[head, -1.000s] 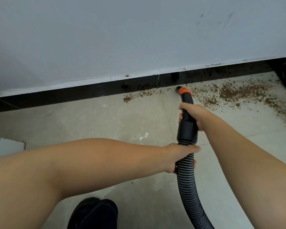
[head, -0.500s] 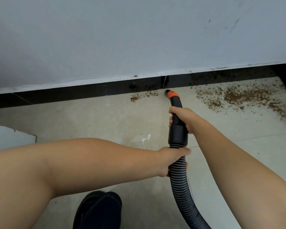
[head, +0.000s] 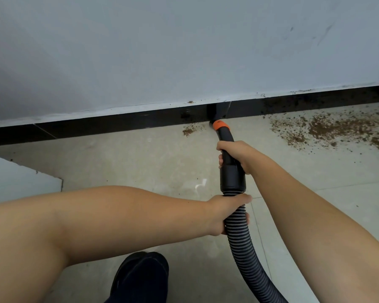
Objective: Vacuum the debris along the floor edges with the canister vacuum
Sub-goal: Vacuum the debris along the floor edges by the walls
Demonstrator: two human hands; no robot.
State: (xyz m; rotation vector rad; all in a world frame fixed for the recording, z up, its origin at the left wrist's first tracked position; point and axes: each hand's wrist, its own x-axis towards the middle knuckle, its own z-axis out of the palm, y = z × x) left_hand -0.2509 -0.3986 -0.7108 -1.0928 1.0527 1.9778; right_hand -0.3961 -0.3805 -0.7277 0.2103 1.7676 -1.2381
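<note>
A black vacuum nozzle with an orange collar [head: 221, 125] points at the foot of the black skirting [head: 118, 122], its tip touching the floor edge. My right hand [head: 234, 155] grips the black handle tube behind the collar. My left hand [head: 224, 212] is closed around the ribbed grey hose [head: 245, 248] just below the black cuff. A small brown debris patch [head: 189, 131] lies just left of the nozzle. A wide scatter of brown debris [head: 328, 130] covers the floor to the right. The canister is out of view.
A pale grey wall [head: 184, 51] rises above the skirting. Beige floor tiles [head: 140, 165] fill the middle. A light panel corner [head: 20, 180] juts in at the left edge. My dark shoe [head: 140, 276] shows at the bottom centre.
The nozzle has slid left along the skirting toward the small debris patch, and the debris that lay between it and the right scatter is gone. Both hands keep their grip.
</note>
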